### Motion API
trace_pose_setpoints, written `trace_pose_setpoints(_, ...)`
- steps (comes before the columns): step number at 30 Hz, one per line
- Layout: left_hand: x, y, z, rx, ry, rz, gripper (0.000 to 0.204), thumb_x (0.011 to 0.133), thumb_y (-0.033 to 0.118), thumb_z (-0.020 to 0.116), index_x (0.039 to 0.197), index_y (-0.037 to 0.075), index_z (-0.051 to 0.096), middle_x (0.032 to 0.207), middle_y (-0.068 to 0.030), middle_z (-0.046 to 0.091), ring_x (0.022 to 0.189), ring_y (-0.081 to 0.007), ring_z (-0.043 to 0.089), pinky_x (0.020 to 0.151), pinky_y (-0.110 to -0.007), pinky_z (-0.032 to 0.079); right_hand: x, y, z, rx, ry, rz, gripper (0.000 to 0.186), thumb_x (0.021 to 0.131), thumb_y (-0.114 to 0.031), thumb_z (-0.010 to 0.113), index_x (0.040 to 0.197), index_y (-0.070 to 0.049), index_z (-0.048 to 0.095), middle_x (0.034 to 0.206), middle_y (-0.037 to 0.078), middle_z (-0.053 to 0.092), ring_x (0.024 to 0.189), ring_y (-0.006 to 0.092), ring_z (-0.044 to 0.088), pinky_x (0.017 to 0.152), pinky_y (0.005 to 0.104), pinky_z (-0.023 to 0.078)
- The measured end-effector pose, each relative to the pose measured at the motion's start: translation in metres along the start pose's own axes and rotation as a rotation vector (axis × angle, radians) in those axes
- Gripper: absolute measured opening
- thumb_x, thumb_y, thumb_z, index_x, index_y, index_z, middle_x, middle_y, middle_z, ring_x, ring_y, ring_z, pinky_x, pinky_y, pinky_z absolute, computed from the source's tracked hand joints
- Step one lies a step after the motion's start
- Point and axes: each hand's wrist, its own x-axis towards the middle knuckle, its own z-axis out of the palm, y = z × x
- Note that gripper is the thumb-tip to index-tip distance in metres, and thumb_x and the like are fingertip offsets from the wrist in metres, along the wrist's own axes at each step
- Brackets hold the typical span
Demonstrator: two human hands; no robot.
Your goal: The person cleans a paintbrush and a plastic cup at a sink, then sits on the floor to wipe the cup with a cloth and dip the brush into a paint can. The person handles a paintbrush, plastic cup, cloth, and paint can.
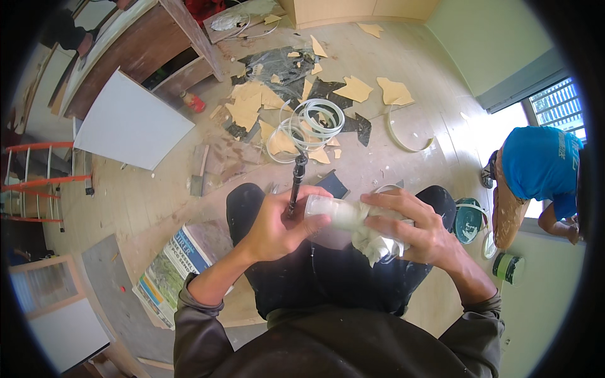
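- Presently the cup point(340, 214) is held sideways over the lap point(312, 283), with bent knees point(244, 200) to its left and right.
- Left hand point(277, 228): fingers and thumb curled on the cup's left end, pinching a black rod point(297, 179) that sticks out beyond it; whether rod and cup join, I cannot tell.
- Right hand point(416, 227): fingers bent, pressing a white cloth point(378, 247) to the cup's right end.
- Beyond the cup, the coil point(339, 118) and tan scraps point(356, 88) litter the floor point(435, 171), which shows as a strip up to the wall point(484, 38) at far right.
- Far left of the cup, a white panel point(132, 123) points a corner inward, near an orange ladder point(44, 184).
- Below left of the cup, a newspaper point(183, 259) bears bold headline capitals on blue and white.
- Right of the cup stand a bucket point(467, 223) and a tub point(508, 269) with a green label, its lettering too small to tell; beyond them, a co-worker's blue shirt point(542, 164) carries pale print.
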Motion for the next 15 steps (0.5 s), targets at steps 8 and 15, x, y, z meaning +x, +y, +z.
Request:
trace_pose_setpoints(8, -0.001, 0.003, 0.013, 0.04, 0.087, 0.261, 0.049, 0.085, 0.014, 0.085, 0.125, -0.003, 0.063, 0.103, -0.0089, 0.073, 0.085, -0.0082, 0.067, 0.066, -0.024, 0.053, -0.001, -0.001, 0.011, 0.172, 0.191, 0.165, 0.043, 0.063, 0.0, 0.086, 0.104, -0.002, 0.072, 0.114, 0.018, 0.072, 0.098, 0.0324, 0.073, 0.081, 0.038, 0.06)
trace_pose_setpoints(15, 0.007, -0.007, 0.008, 0.438, 0.143, 0.753, 0.055, 0.074, 0.013, 0.09, 0.122, 0.0, 0.065, 0.105, -0.0159, 0.073, 0.085, -0.025, 0.074, 0.069, -0.03, 0.059, -0.004, -0.006, 0.017, 0.645, 0.17, 0.676, 0.028, 0.078, 0.002, 0.08, 0.104, 0.001, 0.07, 0.104, 0.011, 0.074, 0.093, 0.0184, 0.071, 0.082, 0.0321, 0.058)
